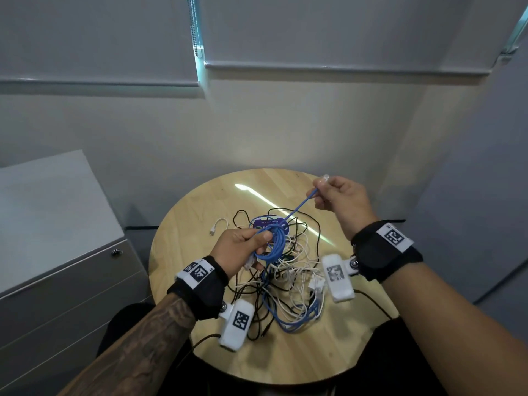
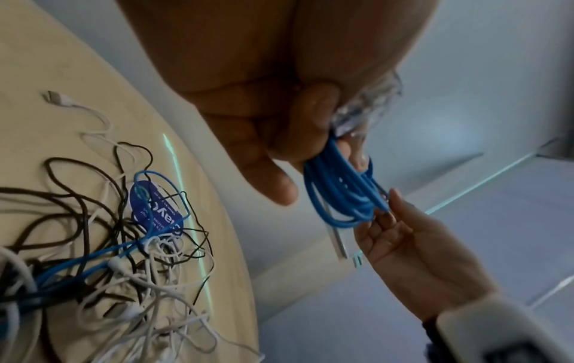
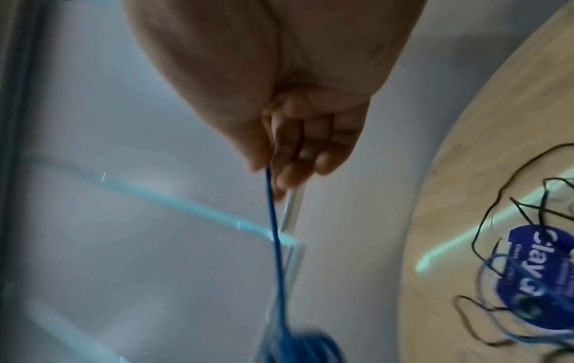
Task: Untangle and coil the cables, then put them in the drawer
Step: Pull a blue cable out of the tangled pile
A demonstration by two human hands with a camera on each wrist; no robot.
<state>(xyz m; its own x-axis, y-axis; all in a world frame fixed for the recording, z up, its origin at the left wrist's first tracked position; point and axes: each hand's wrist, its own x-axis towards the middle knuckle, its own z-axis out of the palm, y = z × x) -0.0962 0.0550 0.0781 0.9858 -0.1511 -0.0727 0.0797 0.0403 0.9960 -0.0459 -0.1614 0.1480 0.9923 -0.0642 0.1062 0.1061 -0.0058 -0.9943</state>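
A blue cable point(image 1: 275, 244) is partly wound into a coil that my left hand point(image 1: 257, 244) grips above the table; a clear plug sticks out below the fingers. In the left wrist view the coil point(image 2: 341, 194) hangs from the curled fingers point(image 2: 279, 186). From the coil a taut blue strand point(image 1: 297, 208) runs up to my right hand point(image 1: 321, 190), which pinches it just behind its clear end plug point(image 1: 325, 178). The right wrist view shows the strand point(image 3: 275, 233) leaving the pinching fingers point(image 3: 289, 172). A tangle of black, white and blue cables point(image 1: 288, 278) lies beneath both hands.
The round wooden table point(image 1: 200, 212) stands against a pale wall. A blue label point(image 1: 268, 222) lies among the cables, with a short white cable point(image 1: 218, 225) to its left. A grey drawer cabinet point(image 1: 57, 252) with a lock point(image 1: 115, 252) stands left of the table, its drawers closed.
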